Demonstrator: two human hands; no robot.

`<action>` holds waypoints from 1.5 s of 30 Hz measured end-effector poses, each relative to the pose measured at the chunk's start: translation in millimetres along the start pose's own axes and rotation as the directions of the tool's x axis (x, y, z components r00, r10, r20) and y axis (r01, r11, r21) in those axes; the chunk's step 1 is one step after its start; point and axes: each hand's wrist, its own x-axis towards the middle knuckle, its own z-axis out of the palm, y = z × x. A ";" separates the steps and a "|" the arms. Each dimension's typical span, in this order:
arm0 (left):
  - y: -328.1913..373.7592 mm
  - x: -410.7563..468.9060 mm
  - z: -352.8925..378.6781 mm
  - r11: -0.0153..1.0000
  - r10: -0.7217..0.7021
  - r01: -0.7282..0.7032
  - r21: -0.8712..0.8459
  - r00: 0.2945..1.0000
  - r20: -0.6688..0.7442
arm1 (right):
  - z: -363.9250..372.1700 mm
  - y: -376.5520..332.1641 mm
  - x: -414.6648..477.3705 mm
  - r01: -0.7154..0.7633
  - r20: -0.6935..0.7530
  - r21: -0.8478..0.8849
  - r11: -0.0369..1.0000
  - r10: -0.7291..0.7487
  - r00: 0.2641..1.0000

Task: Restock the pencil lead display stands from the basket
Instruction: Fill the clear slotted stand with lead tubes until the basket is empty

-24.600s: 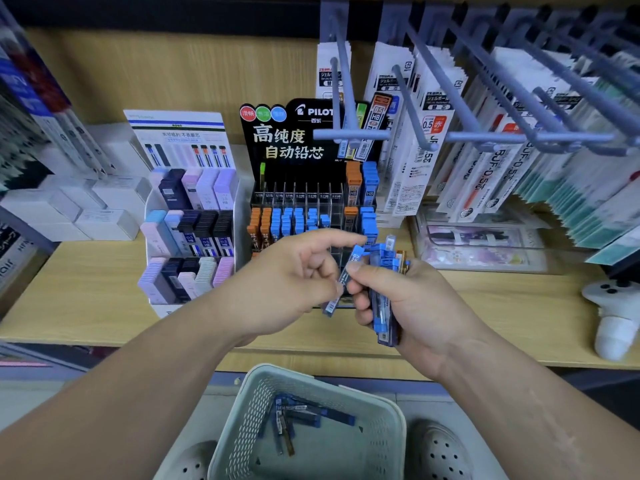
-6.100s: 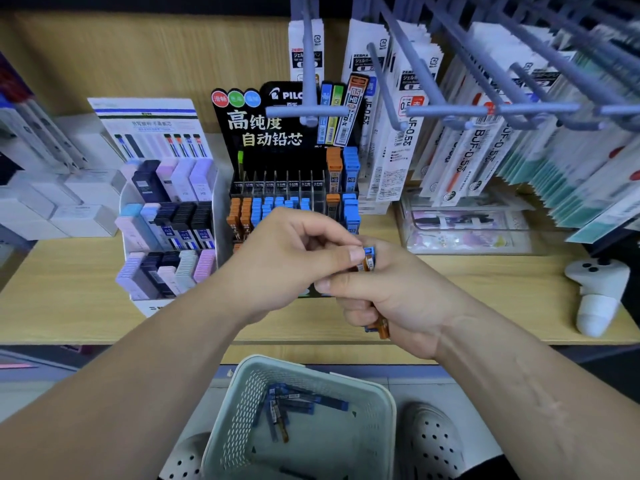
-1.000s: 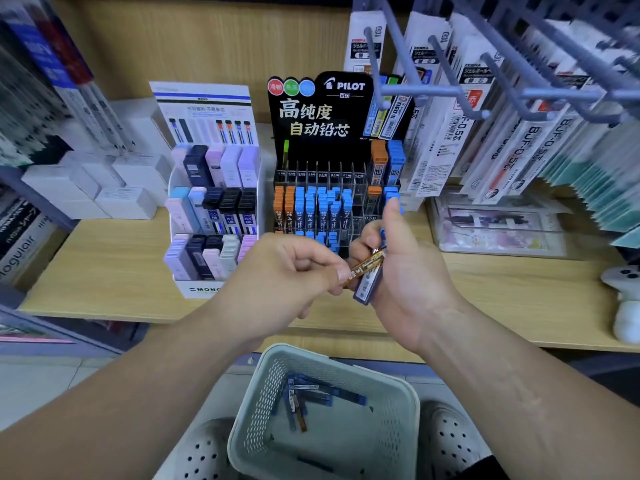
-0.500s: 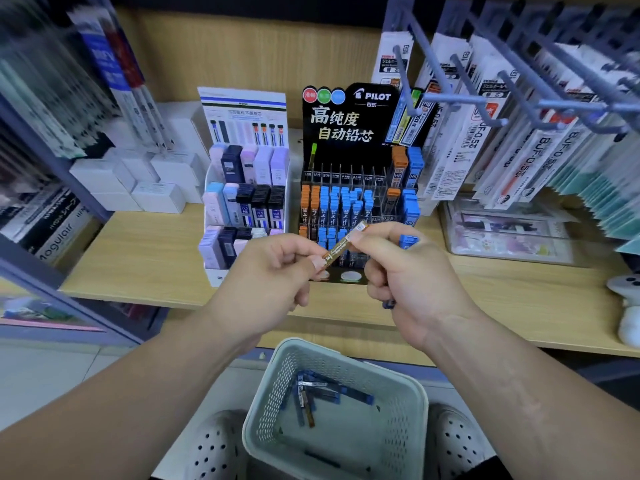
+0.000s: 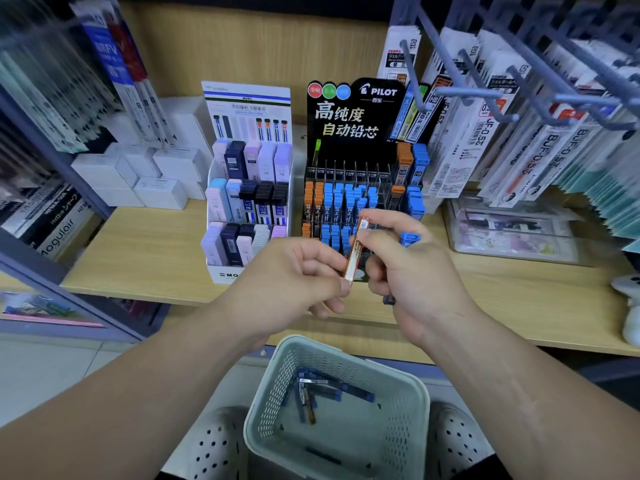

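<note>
Before shelf [image 5: 145,258], both hands pinch orange lead tube [image 5: 356,251]

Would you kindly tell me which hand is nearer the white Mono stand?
Left. The left hand sits just beside the white Mono stand; the right hand is further right.

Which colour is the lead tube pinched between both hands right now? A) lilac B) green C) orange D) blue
C: the orange tube is gripped between the left hand and the right hand, in front of the black Pilot stand.
</note>
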 end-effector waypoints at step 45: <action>-8.4 87.0 -32.2 0.391 0.539 -0.198 0.899 0.841 -0.049 | -55.4 -7.4 36.4 -0.246 -0.025 0.152 0.957 0.253 0.967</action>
